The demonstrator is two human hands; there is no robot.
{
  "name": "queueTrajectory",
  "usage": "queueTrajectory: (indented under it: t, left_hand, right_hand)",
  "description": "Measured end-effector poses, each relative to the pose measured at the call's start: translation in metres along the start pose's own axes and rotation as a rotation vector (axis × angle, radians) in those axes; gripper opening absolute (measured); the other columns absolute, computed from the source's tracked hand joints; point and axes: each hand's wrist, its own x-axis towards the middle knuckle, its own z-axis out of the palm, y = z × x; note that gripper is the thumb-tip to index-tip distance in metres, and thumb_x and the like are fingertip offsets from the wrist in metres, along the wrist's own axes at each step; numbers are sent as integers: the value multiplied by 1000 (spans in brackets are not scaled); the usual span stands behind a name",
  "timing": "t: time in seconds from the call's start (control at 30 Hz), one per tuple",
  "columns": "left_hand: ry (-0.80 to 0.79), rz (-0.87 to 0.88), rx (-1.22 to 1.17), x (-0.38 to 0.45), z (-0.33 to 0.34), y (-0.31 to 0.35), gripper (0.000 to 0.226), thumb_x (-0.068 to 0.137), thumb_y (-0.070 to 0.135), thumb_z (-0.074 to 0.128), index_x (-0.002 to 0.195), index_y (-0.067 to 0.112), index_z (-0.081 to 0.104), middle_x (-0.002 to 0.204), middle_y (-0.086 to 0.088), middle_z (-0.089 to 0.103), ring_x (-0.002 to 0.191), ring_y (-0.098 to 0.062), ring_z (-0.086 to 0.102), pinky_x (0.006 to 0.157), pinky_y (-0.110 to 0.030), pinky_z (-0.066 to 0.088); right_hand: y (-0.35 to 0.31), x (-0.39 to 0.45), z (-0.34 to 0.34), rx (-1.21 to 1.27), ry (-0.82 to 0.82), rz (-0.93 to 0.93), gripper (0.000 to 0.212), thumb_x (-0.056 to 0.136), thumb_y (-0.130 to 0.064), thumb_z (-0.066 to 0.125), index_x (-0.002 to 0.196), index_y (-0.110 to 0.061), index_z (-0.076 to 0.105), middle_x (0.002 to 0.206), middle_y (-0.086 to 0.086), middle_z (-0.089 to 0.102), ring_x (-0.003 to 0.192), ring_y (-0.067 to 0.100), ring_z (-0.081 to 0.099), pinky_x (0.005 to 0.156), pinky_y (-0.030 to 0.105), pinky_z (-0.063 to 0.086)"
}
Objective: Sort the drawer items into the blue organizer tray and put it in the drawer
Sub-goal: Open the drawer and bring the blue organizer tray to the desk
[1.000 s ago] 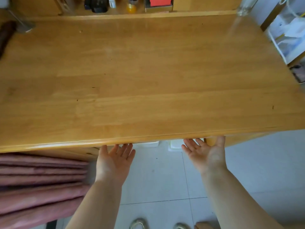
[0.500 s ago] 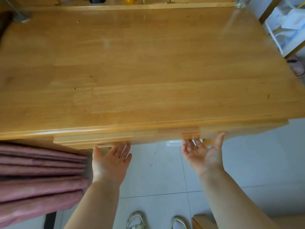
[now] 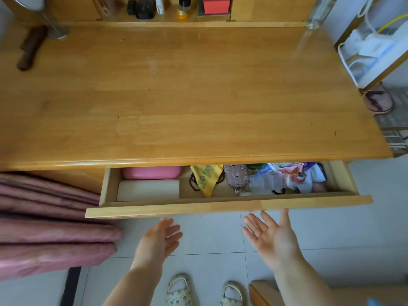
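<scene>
While one drawer (image 3: 227, 207) gapes, two hands hover empty.

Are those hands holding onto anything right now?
No. Both the left hand and right hand are open, palms up, just below the drawer front, gripping nothing.

Probably a home bedroom: wooden desk (image 3: 198, 96), pink curtain (image 3: 48, 228), slippers (image 3: 178, 290).

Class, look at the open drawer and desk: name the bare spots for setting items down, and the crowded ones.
Free: the wide desk top between back shelf and drawer. Crowded: the drawer's right half, around the yellow cloth; its left holds a pink case.
</scene>
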Motion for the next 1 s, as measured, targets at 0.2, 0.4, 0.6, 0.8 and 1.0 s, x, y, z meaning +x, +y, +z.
queueTrajectory:
  t: [0.2,0.4,0.6,0.8,1.0]
  left_hand:
    - [98,1208,1139,-40,-19,24,25,81,29,59,104,20,66,102,9,65,92,-11,59,77,-18,47]
    - [166,1040,1803,2,-34,62,65,37,18,94,98,13,72,85,-3,73,71,-23,70,61,-31,58]
    - [136,909,1776,6,-32,68,28,91,25,53,119,23,57,106,4,65,97,-19,62,77,-31,48]
    - [45,979,1829,-2,-48,51,50,22,26,93,63,26,65,48,11,54,37,-8,54,30,-16,35]
    - [3,913,1764,-11,-55,28,57,22,17,92,73,25,67,56,11,58,43,-10,58,35,-16,40]
  right_hand:
    - [-34,-49,-2,-1389,122,-969,10,82,-17,68,77,-25,66,80,-11,70,78,7,63,64,15,46]
    - [-85,-27,20,-2378,-32,-1206,51,75,-29,75,123,-20,58,119,-4,62,107,19,60,86,30,48]
    - [-89,-16,12,-2423,-55,-964,39,93,-31,53,132,-28,47,130,-9,56,117,13,52,85,28,46]
    - [-82,-25,-5,-2488,-114,-876,41,93,-34,51,133,-30,44,131,-12,54,118,10,51,87,25,46]
    - [-72,-35,-13,-2496,-141,-801,42,93,-30,52,134,-29,43,132,-10,53,121,13,49,92,27,43]
